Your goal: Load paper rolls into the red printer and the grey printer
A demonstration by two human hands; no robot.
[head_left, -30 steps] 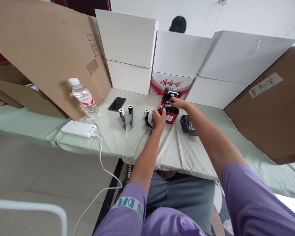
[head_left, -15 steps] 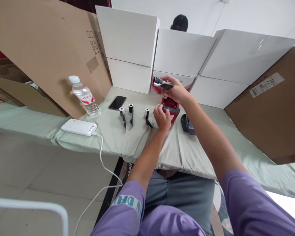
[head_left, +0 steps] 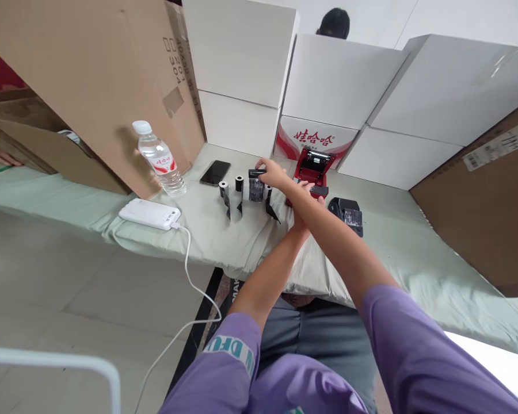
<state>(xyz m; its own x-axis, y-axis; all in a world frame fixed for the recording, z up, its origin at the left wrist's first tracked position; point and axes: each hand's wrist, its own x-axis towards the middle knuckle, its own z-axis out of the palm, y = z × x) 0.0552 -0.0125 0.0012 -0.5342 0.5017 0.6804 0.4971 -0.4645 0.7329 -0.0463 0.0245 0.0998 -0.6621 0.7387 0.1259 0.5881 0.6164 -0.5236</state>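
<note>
My right hand [head_left: 274,174] reaches across over my left forearm and pinches a black roll of film [head_left: 256,190] by its top end, with the loose film hanging below. It is just left of a red printer [head_left: 316,175] whose lid stands open. My left hand [head_left: 304,192] grips the front of that printer; my right forearm hides part of it. Near the held roll stand more small rolls: a white-cored roll [head_left: 223,188], a black roll [head_left: 239,184] and a roll with a black tail [head_left: 269,198], partly behind my right hand.
A black device [head_left: 346,211] lies right of the printer. Leftward are a phone [head_left: 216,172], a water bottle [head_left: 162,161] and a white power bank [head_left: 149,214] with a cable. White boxes [head_left: 328,80] and cardboard [head_left: 112,86] wall the cloth-covered table; a person's head [head_left: 334,24] shows behind.
My right hand has moved left and down from above the printer, carrying the roll of film toward the standing rolls. My left hand stays at the printer. The view has shifted slightly.
</note>
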